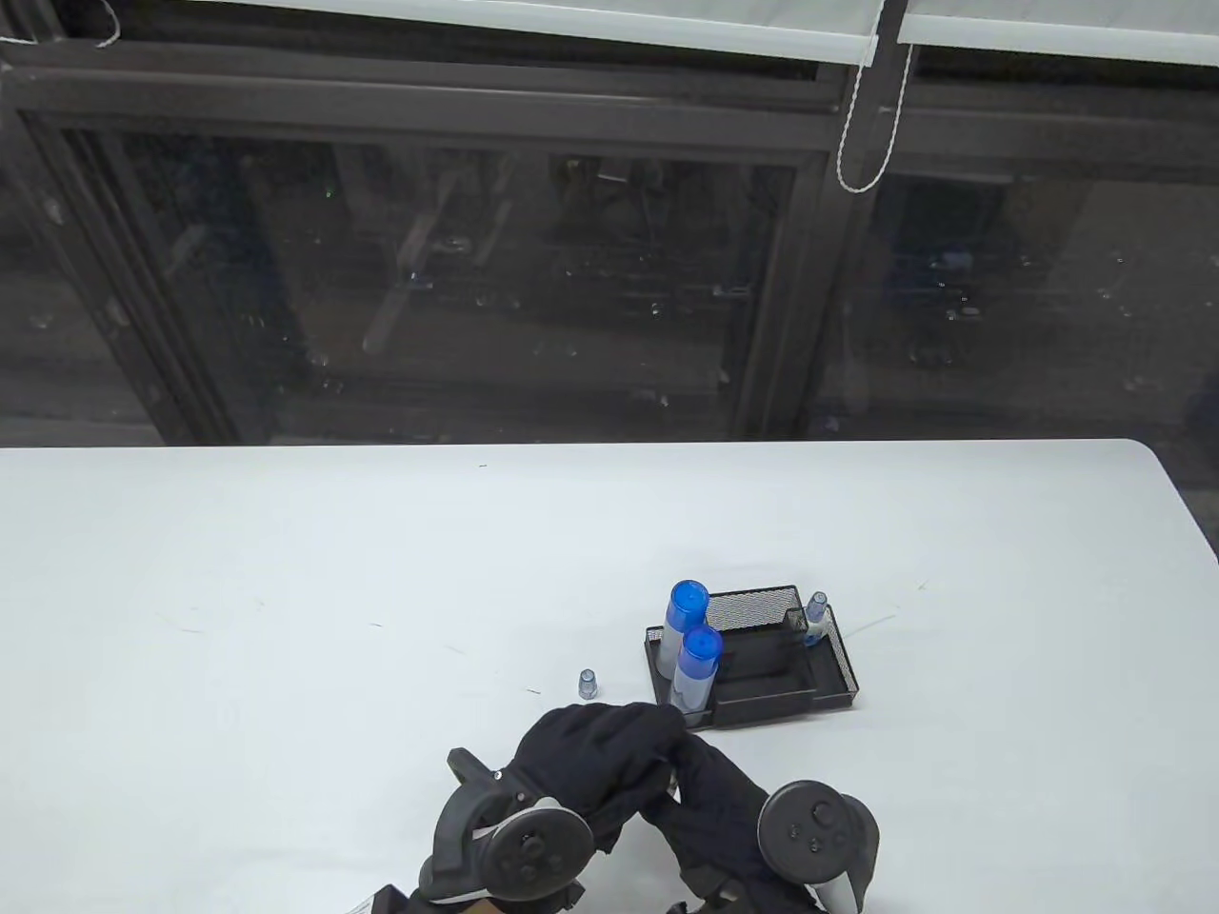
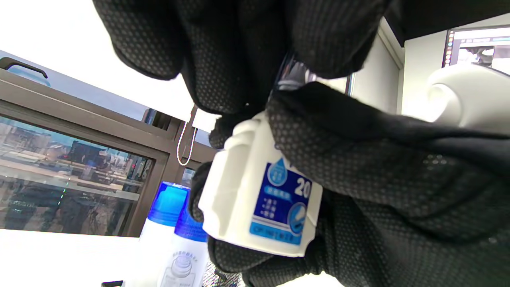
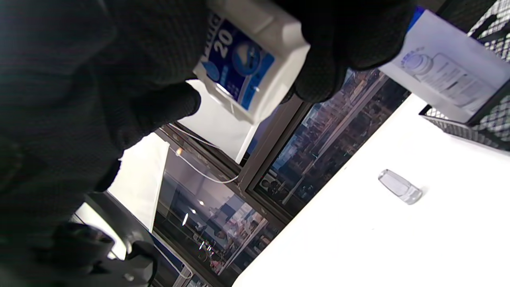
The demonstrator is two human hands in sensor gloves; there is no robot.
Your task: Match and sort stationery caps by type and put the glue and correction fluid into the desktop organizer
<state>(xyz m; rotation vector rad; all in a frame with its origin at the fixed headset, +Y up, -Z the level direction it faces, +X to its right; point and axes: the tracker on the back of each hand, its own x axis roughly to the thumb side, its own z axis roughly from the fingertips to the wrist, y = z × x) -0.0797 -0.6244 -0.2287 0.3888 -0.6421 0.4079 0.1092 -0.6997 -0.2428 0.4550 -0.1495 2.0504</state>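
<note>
Both gloved hands meet near the table's front edge, just in front of the black mesh organizer (image 1: 829, 666). My right hand (image 1: 690, 773) grips a white correction fluid bottle (image 2: 259, 195) with a blue label round its body. My left hand (image 1: 652, 731) pinches the bottle's top end, where what looks like a small clear cap (image 2: 293, 73) shows between the fingers. In the table view the hands hide the bottle. Two glue bottles with blue caps (image 1: 688, 605) (image 1: 703, 649) stand in the organizer's left compartment. A second correction fluid bottle (image 1: 816, 611) with a clear cap stands at its right side.
A loose clear cap (image 1: 588, 683) stands on the white table just left of the organizer, and it shows as the same loose cap (image 3: 399, 186) in the right wrist view. A dark window frame lies beyond the table's far edge.
</note>
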